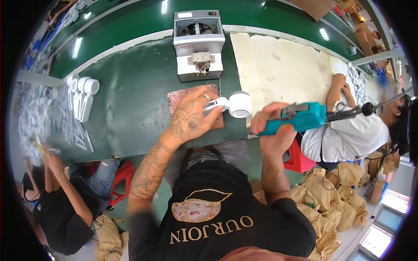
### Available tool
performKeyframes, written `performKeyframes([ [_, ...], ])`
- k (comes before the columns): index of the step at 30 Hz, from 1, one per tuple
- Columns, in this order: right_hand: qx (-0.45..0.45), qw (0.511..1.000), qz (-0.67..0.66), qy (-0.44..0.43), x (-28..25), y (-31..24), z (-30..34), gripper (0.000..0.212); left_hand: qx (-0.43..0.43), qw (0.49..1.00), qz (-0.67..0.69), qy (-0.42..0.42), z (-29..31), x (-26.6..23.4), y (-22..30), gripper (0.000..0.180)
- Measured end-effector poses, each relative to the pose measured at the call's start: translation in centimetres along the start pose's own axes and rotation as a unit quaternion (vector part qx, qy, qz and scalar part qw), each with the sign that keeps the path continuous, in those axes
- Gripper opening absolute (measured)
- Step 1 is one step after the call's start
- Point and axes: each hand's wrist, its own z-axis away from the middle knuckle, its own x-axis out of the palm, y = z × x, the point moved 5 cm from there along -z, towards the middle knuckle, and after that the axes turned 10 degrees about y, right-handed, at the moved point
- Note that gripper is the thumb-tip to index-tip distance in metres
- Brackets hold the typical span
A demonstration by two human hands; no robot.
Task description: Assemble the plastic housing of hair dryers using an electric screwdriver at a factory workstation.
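Note:
My left hand (pixel 191 114) is closed round the slim handle of a white handheld fan-like unit (pixel 240 105). The unit's round, vented head points right, over the edge of a worn reddish pad (pixel 177 98). A teal electric screwdriver (pixel 300 119) lies level in my right hand (pixel 275 132), which is wrapped round its front part. Its tip end points left, below the white unit and apart from it; the bit itself cannot be made out. A cable runs from the tool's back end to the right.
A screw feeder (pixel 198 50) stands behind the pad. Several white round-headed units (pixel 85 93) and loose handle parts (pixel 74 126) lie on the green table (pixel 135 78) to the left. Cardboard (pixel 283 65) covers the right side. Co-workers sit left (pixel 65 213) and right (pixel 352 135).

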Motion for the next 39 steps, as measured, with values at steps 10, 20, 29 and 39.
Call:
performKeyframes([
  [10, -0.127, 0.990, -0.017, -0.063, 10.5, 4.8, -10.4, 0.059, 0.038, 0.991, -0.126, -0.024, 2.4, -1.1, -2.4, 0.044],
  [20, -0.124, 0.987, 0.003, -0.105, 13.0, 8.5, -10.9, 0.042, 0.014, 0.997, -0.082, -0.002, 2.8, -1.1, -2.6, 0.037],
  [29, -0.044, 0.996, 0.011, -0.080, 10.3, 5.7, -7.6, 0.055, 0.021, 0.997, -0.068, 0.009, 2.6, -0.9, -3.0, 0.040],
  [39, -0.044, 0.994, 0.034, -0.093, 8.2, 6.0, -5.8, 0.062, 0.021, 0.997, -0.067, 0.018, 2.6, -1.1, -2.8, 0.037],
])
